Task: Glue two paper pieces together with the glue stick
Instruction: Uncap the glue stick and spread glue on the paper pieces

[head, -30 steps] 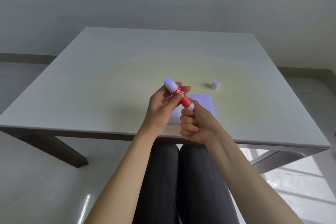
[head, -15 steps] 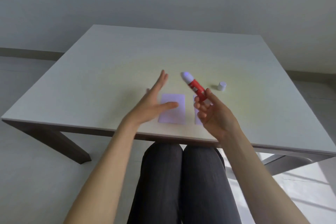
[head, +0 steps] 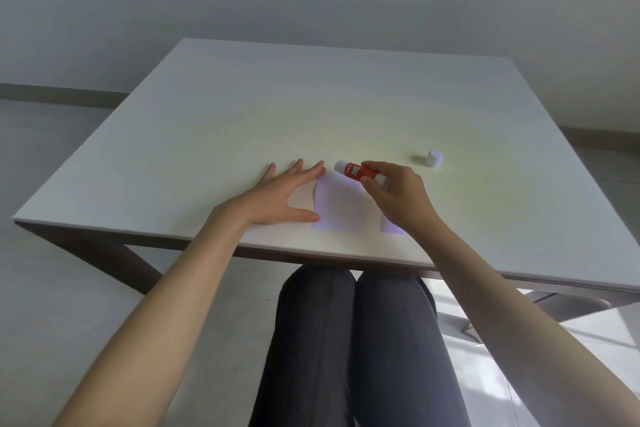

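Two white paper pieces lie side by side near the table's front edge. My left hand (head: 280, 196) lies flat with spread fingers on the table, its index finger and thumb touching the left edge of the left paper (head: 341, 206). My right hand (head: 394, 194) grips a red glue stick (head: 356, 171), uncapped, with its white tip pointing left at the far edge of the left paper. The right paper (head: 390, 227) is mostly hidden under my right hand and wrist.
The glue stick's white cap (head: 434, 158) stands on the table (head: 242, 107) to the right of my right hand. My knees are under the table's front edge. A wall rises behind the table.
My left hand let go of the glue stick and came down flat beside the left paper. My right hand lowered the glue stick from mid-air to that paper's far edge.
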Action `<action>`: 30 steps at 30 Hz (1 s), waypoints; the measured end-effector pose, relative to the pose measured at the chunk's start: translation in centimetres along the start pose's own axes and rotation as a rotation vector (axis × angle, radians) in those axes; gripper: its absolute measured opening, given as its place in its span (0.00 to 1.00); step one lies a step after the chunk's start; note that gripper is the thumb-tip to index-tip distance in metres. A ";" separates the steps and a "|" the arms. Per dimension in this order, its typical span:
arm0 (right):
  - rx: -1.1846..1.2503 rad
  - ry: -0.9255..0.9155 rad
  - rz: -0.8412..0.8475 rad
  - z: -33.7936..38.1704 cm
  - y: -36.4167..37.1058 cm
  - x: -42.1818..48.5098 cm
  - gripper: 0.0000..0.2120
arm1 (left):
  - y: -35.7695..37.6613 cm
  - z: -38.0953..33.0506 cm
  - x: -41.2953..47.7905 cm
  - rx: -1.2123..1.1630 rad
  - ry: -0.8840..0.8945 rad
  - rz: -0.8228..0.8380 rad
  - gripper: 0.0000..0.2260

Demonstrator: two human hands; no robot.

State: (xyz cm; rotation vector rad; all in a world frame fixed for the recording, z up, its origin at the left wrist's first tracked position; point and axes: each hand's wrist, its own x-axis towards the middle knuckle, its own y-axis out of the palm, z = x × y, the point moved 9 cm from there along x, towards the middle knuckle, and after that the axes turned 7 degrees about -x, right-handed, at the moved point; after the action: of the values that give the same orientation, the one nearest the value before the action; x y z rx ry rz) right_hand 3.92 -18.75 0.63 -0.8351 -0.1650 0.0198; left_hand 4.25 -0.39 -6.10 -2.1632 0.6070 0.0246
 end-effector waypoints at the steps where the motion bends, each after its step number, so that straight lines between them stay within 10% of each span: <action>1: -0.040 -0.034 -0.014 0.4 0.0 0.0 0.11 | 0.0 -0.2 0.0 0.012 0.015 -0.001 0.40; 10: -0.124 -0.301 0.139 3.2 3.0 -3.1 0.13 | -0.1 -1.0 0.0 0.001 0.044 -0.003 0.40; 17: -0.206 -0.108 -0.022 0.6 0.4 -0.7 0.11 | -0.1 -0.9 0.0 0.023 0.041 0.016 0.39; 30: -0.178 -0.255 0.174 0.1 0.2 -2.7 0.11 | 0.1 -0.3 0.3 0.064 0.057 0.021 0.37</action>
State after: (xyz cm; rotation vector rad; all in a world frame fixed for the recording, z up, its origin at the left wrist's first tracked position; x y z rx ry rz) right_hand 1.23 -18.79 0.14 -1.0215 -0.3369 0.2789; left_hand 4.43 -0.82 -6.07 -2.1013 0.6546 -0.0443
